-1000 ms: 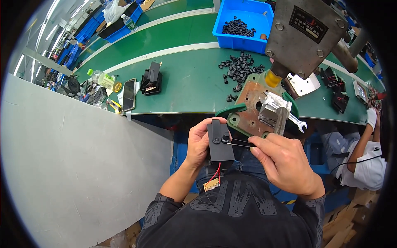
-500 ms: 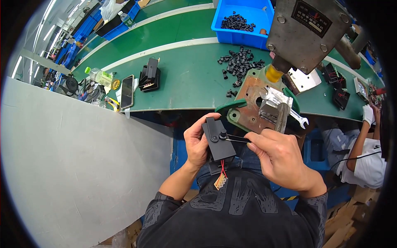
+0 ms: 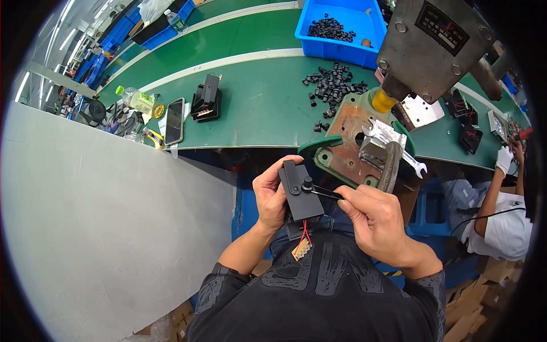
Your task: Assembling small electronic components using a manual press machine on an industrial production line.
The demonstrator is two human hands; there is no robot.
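tweezers (image 3: 336,196) in right hand (image 3: 377,223) touch black knob (image 3: 307,183).

black box (image 3: 304,206), tilted | knob (image 3: 307,183) on its face | tweezers (image 3: 335,196) at knob

A long green-topped bench (image 3: 256,108) curves across from left to right, and past a pale edging strip (image 3: 228,61) I can see another green surface (image 3: 250,34) on the far side. A broad light-grey panel (image 3: 114,228) fills the near left. White tube lights (image 3: 22,86) glow far left; brown cardboard (image 3: 464,319) lies near right, by a patch of blue floor (image 3: 456,283).
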